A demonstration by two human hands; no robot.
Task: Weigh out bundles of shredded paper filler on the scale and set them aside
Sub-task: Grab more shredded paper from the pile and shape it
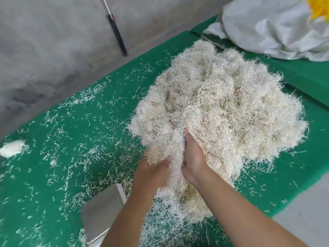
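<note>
Your left hand (153, 168) & right hand (193, 157) clasp a pale, fluffy bundle (169, 150) at the near-left edge of the big paper pile (222, 107) on the green table (80, 139), w/ no scale in view, so loose strands may drop if you lift fast.

Between both hands, the clump of pale cream shredded paper filler (167, 152) looks dry, wiry and matt. The large heap of the same fine cream paper shreds (222, 107), just beyond the hands, is fluffy and rough-edged. Under it, the green felt-like table cover (85, 132) looks soft, matt and slightly napped, strewn with loose strands to the left of the hands. Far beyond the right hand, the crumpled white woven sack (270, 31) has a faint sheen. The grey wall (53, 41) beyond the left hand looks like bare, rough, matt concrete.
</note>
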